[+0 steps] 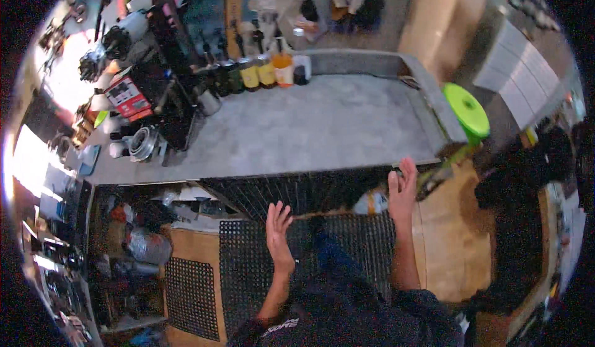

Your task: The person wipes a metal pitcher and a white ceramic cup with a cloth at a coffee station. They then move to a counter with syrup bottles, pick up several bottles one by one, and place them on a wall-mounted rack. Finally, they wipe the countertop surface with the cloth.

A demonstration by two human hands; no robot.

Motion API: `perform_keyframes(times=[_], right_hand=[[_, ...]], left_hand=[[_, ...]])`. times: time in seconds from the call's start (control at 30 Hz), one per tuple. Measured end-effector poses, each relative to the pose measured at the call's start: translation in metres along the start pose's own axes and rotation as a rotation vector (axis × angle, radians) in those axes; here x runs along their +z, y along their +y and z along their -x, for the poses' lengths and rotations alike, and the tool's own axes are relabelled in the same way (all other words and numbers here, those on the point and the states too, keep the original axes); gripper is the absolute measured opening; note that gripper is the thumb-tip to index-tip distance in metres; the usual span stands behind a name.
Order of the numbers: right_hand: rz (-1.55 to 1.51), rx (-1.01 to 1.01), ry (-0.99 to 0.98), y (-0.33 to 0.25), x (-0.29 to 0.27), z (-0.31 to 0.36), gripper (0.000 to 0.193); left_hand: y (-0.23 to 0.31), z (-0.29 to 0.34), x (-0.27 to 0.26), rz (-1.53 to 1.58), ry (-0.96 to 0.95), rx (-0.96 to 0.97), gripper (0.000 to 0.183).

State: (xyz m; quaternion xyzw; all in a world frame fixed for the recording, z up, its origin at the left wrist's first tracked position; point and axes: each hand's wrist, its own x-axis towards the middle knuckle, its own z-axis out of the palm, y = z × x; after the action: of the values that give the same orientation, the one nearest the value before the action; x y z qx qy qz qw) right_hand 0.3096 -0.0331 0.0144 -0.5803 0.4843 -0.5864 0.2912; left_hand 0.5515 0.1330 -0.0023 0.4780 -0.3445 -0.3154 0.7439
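My left hand (280, 236) is raised in front of the grey counter (322, 124), below its front edge in the picture. Its fingers are stretched out and nothing is in them. Farther right, my right hand (403, 193) is held up by the counter's front right corner, empty too, with fingers extended and thumb apart. Whether its fingertips touch the edge I cannot tell. Along the counter's back left stands a row of pump bottles, among them a yellow-labelled bottle (249, 74) and an orange bottle (282, 71). A metal pitcher (209, 102) sits beside them.
A bright green round lid (466, 110) tops a bin right of the counter. A black machine (170, 108) and a red-and-white box (128, 97) stand at the left. Below are open shelves (133, 285) and a black perforated floor mat (242, 272). A raised ledge (434, 102) borders the counter.
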Motion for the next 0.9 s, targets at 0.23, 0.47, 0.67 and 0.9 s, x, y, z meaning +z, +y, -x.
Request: perform_keyframes(times=[0.23,0.47,0.67,0.9], right_hand=[[-0.046,-0.069,-0.281,0.022,0.171,-0.156,0.059],[0.023,-0.223,-0.198,0.082,0.361,-0.349,0.054],[-0.010,-0.213,-0.352,0.102,0.427,-0.405,0.041],[0.295,-0.357,-0.199,0.113,0.398,-0.376,0.035]], left_hand=[[-0.010,-0.114,-0.015,-0.105,0.142,0.028,0.082],[0.010,-0.190,-0.015,-0.165,0.267,0.124,0.082],[-0.001,-0.214,-0.051,-0.203,0.329,0.107,0.080],[-0.008,-0.255,-0.074,-0.082,0.244,0.145,0.072]])
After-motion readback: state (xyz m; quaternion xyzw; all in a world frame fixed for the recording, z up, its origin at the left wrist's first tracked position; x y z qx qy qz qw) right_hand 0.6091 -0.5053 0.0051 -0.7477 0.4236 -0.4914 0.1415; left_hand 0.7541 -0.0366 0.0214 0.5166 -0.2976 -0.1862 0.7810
